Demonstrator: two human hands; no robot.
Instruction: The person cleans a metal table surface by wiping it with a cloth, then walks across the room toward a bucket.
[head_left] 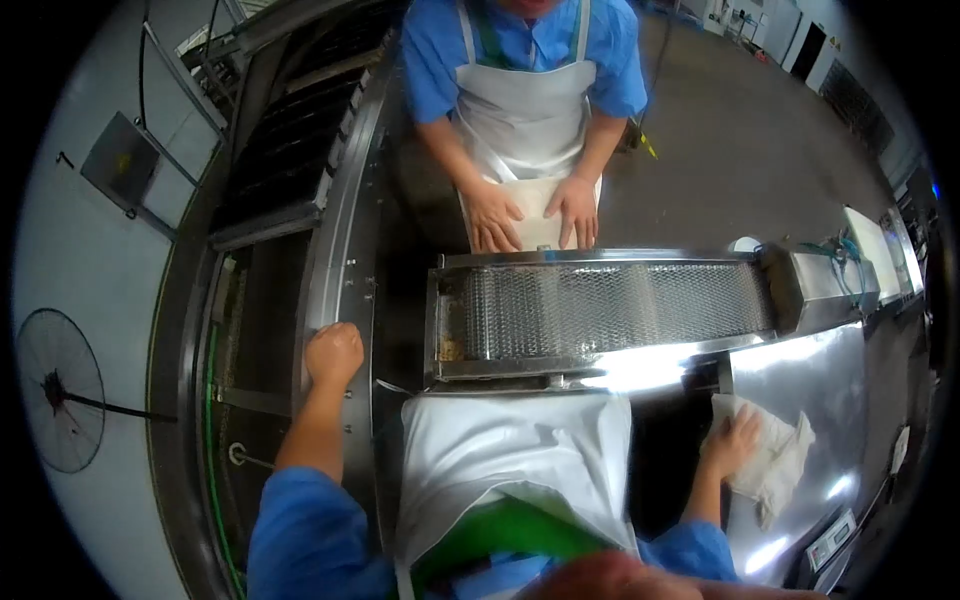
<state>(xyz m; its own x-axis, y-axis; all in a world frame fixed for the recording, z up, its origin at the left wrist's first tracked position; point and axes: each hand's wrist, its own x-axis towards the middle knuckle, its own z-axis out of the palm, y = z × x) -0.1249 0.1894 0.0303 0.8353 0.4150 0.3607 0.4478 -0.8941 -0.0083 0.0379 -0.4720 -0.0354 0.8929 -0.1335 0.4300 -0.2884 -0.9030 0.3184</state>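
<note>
My left hand [335, 352] is closed in a fist and rests on the metal rail [330, 275] of the large machine to my left. No object shows in it. Off to the right, my right hand [735, 442] lies on a crumpled whitish cloth [778, 452], its fingers stretched out over the fabric. Beneath the cloth is a shiny steel table [835, 390]. Between me and a co-worker runs a short conveyor with a metal mesh belt [600, 310]; neither of my hands touches it.
Across the conveyor stands a co-worker in a white apron [525, 115], both hands near its far edge. Dark trays [280, 150] line the machine at left. A wall fan [60, 390] is at far left. A small device with a display [832, 540] sits at lower right.
</note>
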